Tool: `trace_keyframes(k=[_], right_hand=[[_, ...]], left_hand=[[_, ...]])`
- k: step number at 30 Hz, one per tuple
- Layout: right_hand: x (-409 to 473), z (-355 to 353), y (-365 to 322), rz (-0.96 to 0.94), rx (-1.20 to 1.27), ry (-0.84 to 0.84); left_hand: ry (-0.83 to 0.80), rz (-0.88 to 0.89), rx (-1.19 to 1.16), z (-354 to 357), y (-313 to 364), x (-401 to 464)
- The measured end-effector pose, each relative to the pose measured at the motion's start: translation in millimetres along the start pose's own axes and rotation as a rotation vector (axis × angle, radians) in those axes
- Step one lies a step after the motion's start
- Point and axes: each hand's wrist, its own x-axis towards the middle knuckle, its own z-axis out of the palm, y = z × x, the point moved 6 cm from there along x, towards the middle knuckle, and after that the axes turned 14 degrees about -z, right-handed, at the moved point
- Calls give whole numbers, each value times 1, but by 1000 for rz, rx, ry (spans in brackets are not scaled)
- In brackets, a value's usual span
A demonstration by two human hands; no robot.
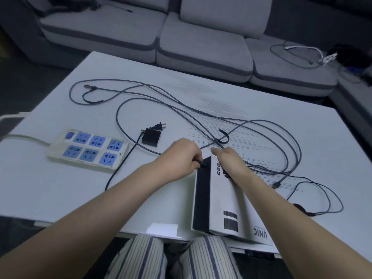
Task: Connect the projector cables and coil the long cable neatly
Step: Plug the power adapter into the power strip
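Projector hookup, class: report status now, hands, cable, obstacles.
Left hand pinching black plug at projector rear panel. Right hand steadying projector top. Long grey cable uncoiled, sprawled across table. Adapter unplugged from power strip.

White projector [227, 200] with black side, grey cable [261, 125], blue-socketed power strip [88, 150], striped trousers [141, 258].

Dim, bluish light hangs over the whole room. A white table [261, 121] fills the middle ground, its far edge running close to a grey sectional sofa [201, 51]. The sofa's seat cushions carry a darker grey band along their fronts, and a pale back cushion [223, 15] stands upright behind the middle seat. On the right-hand seat lie loose thin cables [291, 55], one of them white. Dark floor [46, 77] shows beyond the table's far left corner, and the sofa turns toward the table's right edge.
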Motion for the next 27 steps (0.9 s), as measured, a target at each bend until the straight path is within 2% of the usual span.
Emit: trace_keyframes(k=[11,16,21,27], right_hand=[[-2,3,-1,14,-67,9],[2,8,0,16,-119,0],[5,15,-2,-22,-199,-42],[7,16,1,-41,-207,-38]], left_hand=[[5,-30,-37,2,-5,-3],[-16,-60,-136,3,-17,-6],[-32,-176,-336,2,-36,-16],[32,-156,-253,-7,-36,-14]])
